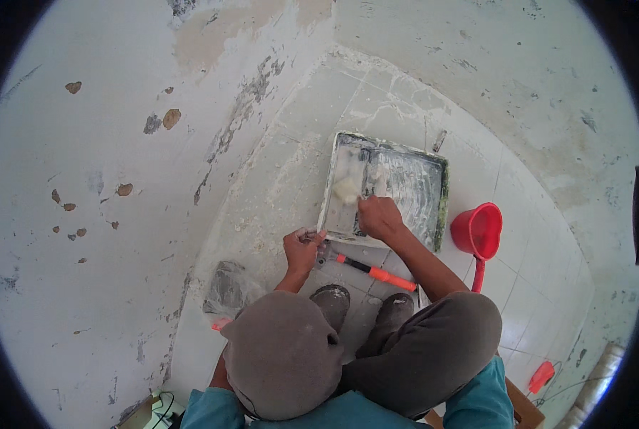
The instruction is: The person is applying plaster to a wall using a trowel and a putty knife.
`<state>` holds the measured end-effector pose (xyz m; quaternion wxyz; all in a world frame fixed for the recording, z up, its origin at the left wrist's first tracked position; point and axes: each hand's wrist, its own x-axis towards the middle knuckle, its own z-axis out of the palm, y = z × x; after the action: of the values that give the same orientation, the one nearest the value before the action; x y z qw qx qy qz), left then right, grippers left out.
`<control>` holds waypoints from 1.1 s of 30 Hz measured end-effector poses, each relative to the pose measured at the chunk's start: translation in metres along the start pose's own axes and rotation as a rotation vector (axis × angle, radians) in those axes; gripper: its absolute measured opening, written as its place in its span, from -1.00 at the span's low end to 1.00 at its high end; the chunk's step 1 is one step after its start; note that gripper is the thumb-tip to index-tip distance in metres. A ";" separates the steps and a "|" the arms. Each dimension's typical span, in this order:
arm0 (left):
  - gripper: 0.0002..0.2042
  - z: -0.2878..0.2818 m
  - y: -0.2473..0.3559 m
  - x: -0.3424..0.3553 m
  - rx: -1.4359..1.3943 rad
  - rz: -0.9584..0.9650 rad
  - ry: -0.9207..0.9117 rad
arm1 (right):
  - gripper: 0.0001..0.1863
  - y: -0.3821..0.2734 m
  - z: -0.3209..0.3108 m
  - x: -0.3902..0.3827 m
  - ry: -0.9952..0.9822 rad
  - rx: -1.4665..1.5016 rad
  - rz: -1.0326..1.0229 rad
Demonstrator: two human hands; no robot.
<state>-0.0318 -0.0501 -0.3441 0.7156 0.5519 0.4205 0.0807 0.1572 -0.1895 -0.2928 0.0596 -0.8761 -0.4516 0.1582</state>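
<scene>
A black paint tray (442, 204), smeared with white paint, sits on the tiled floor in front of me. My right hand (380, 217) is closed over the tray, holding a paintbrush (347, 190) whose pale bristles rest in the tray's left part; its handle is mostly hidden by my fingers. With my left hand (301, 250) I grip the tray's near left corner, fingers closed on the rim. Just below that corner lies a hammer-like tool (377, 272) with an orange and black handle and a grey head.
A red dipper (479, 232) stands right of the tray. Clear plastic wrapping (230, 289) lies by the left wall. A small grey piece (439, 141) is behind the tray. My shoes (391, 318) are close to the tool. Patchy, chipped walls (112, 143) meet at the far corner.
</scene>
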 end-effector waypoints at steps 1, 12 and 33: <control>-0.80 -0.001 0.000 0.001 0.002 0.011 -0.005 | -0.77 -0.007 -0.003 -0.004 0.001 0.001 -0.001; -0.81 0.007 0.002 -0.006 0.019 0.015 0.019 | -0.63 0.028 -0.024 -0.015 -0.167 0.326 -0.025; -0.76 -0.002 0.001 -0.003 0.002 0.049 0.036 | -0.88 -0.013 -0.016 -0.007 -0.005 -0.023 -0.089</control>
<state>-0.0349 -0.0505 -0.3417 0.7052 0.5611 0.4198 0.1076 0.1486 -0.1874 -0.2728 0.0556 -0.8554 -0.4919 0.1524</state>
